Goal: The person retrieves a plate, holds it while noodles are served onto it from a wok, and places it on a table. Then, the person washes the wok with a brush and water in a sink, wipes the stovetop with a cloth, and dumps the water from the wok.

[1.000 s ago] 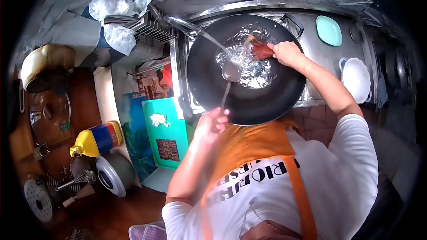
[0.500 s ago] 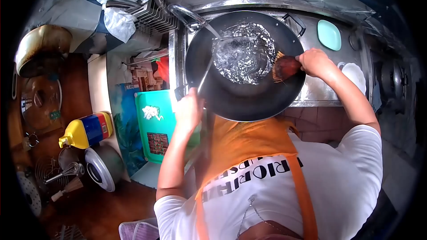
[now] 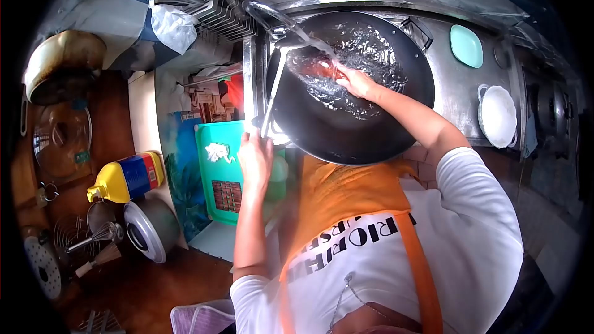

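A large black wok (image 3: 346, 139) holds rippling water, and a stream runs into it from a metal faucet (image 3: 266, 9). My right hand (image 3: 357, 81) is closed on a reddish-brown brush (image 3: 318, 68), which is partly blurred under the splashing water on the left of the wok. At the wok's left edge, my left hand (image 3: 255, 156) grips the end of a long metal spatula (image 3: 276, 86). The spatula's head rests near the wok's upper-left rim, below the faucet.
Right of the wok are a mint-green plate (image 3: 466, 46) and a white bowl (image 3: 497, 116). A green tray (image 3: 210, 201) lies left of my left hand. Farther left are a yellow bottle (image 3: 117, 179), pots and a whisk. A dish rack (image 3: 226, 20) stands behind.
The brush in my right hand has moved from the wok's right side to its left, under the water stream. My left hand and the spatula have shifted left and up from the wok's middle.
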`<action>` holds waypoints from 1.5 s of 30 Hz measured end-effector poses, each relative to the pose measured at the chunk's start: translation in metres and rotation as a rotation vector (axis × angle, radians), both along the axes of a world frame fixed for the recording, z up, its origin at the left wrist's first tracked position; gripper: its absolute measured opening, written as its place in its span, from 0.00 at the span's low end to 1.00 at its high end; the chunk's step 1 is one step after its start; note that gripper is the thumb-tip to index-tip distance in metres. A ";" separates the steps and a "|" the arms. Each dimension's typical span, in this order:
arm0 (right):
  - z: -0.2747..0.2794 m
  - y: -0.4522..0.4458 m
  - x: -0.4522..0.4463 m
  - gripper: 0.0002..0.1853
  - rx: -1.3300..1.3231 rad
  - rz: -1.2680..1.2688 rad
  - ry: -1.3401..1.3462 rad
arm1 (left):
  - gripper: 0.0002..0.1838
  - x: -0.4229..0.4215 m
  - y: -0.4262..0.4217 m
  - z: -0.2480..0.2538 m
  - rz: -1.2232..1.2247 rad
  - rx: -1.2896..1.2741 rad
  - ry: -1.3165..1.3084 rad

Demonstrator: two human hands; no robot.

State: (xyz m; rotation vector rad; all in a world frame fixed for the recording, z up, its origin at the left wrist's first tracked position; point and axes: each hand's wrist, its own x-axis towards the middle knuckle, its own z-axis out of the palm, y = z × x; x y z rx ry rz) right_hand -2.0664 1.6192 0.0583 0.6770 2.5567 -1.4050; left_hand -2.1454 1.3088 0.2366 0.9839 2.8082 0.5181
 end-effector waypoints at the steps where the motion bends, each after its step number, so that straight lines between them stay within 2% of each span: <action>1: 0.011 -0.010 -0.002 0.34 -0.272 0.002 -0.027 | 0.17 0.001 0.001 0.004 -0.004 -0.012 -0.006; 3: 0.028 -0.027 0.001 0.34 -0.454 0.098 -0.044 | 0.17 0.000 0.001 0.001 -0.020 -0.013 0.007; 6: 0.084 -0.024 0.027 0.33 -0.618 0.371 -0.282 | 0.17 -0.007 -0.008 -0.016 -0.048 0.025 0.070; 10: 0.148 0.025 0.058 0.30 -0.525 0.679 -0.771 | 0.17 -0.004 -0.004 -0.004 -0.026 0.010 0.006; 13: 0.175 0.067 0.071 0.31 -0.219 0.632 -1.097 | 0.15 -0.006 -0.004 -0.006 -0.012 0.018 -0.013; 15: 0.194 0.082 0.072 0.27 0.173 0.510 -1.087 | 0.11 -0.008 -0.007 -0.011 -0.026 0.052 -0.005; 17: 0.167 0.109 0.070 0.19 0.692 0.641 -0.944 | 0.11 -0.009 -0.008 -0.014 -0.039 0.056 0.010; 19: 0.156 0.115 0.061 0.12 1.069 0.578 -0.863 | 0.12 -0.009 -0.008 -0.012 -0.035 0.048 0.006; 20: 0.125 0.131 0.066 0.11 1.141 0.464 -0.589 | 0.14 -0.009 -0.006 -0.009 -0.015 0.015 -0.018; 21: 0.115 0.134 0.061 0.16 1.128 0.409 -0.424 | 0.17 -0.006 -0.002 -0.002 0.007 -0.017 -0.039; 23: 0.085 0.127 0.033 0.25 1.144 0.339 -0.500 | 0.19 -0.005 -0.001 0.000 0.022 -0.047 -0.038; 25: 0.046 0.122 0.012 0.27 1.094 0.171 -0.330 | 0.20 -0.006 -0.004 -0.008 0.003 -0.040 0.008; 26: 0.045 0.108 0.003 0.28 0.998 0.091 -0.302 | 0.20 -0.005 -0.002 -0.004 0.012 -0.041 -0.012; 28: 0.061 0.078 0.003 0.21 0.845 0.189 -0.208 | 0.20 -0.004 -0.003 -0.008 0.021 -0.043 -0.013; 31: 0.025 0.051 0.004 0.33 0.533 0.186 -0.129 | 0.21 -0.002 -0.003 -0.004 0.035 -0.059 -0.025; 33: 0.023 0.033 0.004 0.31 0.483 0.163 -0.153 | 0.21 -0.003 -0.008 -0.014 0.038 -0.051 0.010; 34: 0.021 0.026 -0.002 0.27 0.566 0.149 -0.111 | 0.13 -0.002 -0.009 -0.017 0.037 0.045 0.010; 35: 0.003 0.025 -0.010 0.19 0.739 0.152 0.048 | 0.13 -0.002 -0.011 -0.021 0.041 0.051 0.015; 37: 0.005 0.017 -0.039 0.16 0.592 0.029 0.085 | 0.13 -0.003 -0.012 -0.024 0.046 0.061 0.023; 38: 0.017 0.012 -0.052 0.14 0.407 -0.035 0.103 | 0.14 -0.001 -0.012 -0.023 0.069 0.079 0.000; 41: 0.018 -0.001 -0.104 0.14 0.198 -0.165 0.087 | 0.13 0.006 -0.017 -0.026 0.129 0.024 -0.003; 42: 0.006 0.004 -0.121 0.13 0.082 -0.202 0.151 | 0.19 0.010 -0.018 -0.020 0.154 -0.024 -0.082; 43: -0.010 0.011 -0.141 0.13 -0.036 -0.237 0.212 | 0.18 0.015 -0.020 -0.016 0.153 -0.007 -0.075; 44: -0.023 0.018 -0.160 0.12 0.047 -0.226 0.196 | 0.17 0.019 -0.020 -0.011 0.184 -0.029 -0.113; 45: -0.041 0.026 -0.180 0.16 -0.136 -0.212 0.251 | 0.17 0.022 -0.020 -0.009 0.216 -0.050 -0.152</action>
